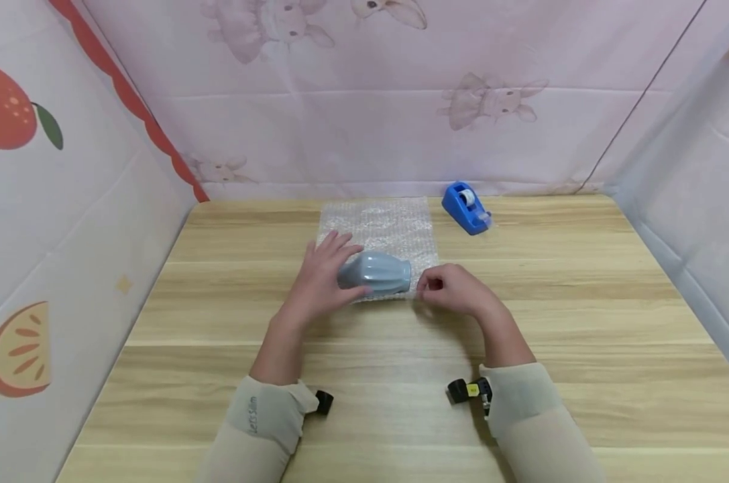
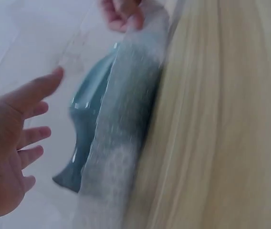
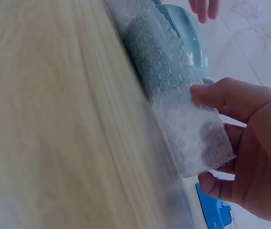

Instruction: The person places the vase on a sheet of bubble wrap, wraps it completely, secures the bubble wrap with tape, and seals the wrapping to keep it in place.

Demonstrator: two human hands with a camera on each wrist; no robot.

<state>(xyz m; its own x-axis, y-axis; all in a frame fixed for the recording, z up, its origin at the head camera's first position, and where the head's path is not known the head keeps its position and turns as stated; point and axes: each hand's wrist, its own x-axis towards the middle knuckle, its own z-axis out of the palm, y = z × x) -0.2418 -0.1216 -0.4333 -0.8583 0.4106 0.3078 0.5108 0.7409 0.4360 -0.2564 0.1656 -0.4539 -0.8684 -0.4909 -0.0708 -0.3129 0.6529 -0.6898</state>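
A glossy light blue ribbed vase [image 1: 385, 274] lies on its side on a sheet of clear bubble wrap [image 1: 376, 225], one end pointing right. My left hand [image 1: 318, 282] is beside the vase's left end, thumb and fingers spread; the left wrist view shows this hand [image 2: 6, 152] apart from the vase [image 2: 90, 107]. At the near right corner of the sheet, my right hand [image 1: 456, 288] pinches the bubble wrap. In the right wrist view, the near edge of the wrap [image 3: 169, 109] stands raised in front of the vase, hiding its lower part.
A blue tape dispenser [image 1: 465, 208] with a roll of tape stands at the back right, beyond the sheet. The wood-grain table [image 1: 364, 416] meets printed cloth walls [image 1: 364, 134] at its back and sides.
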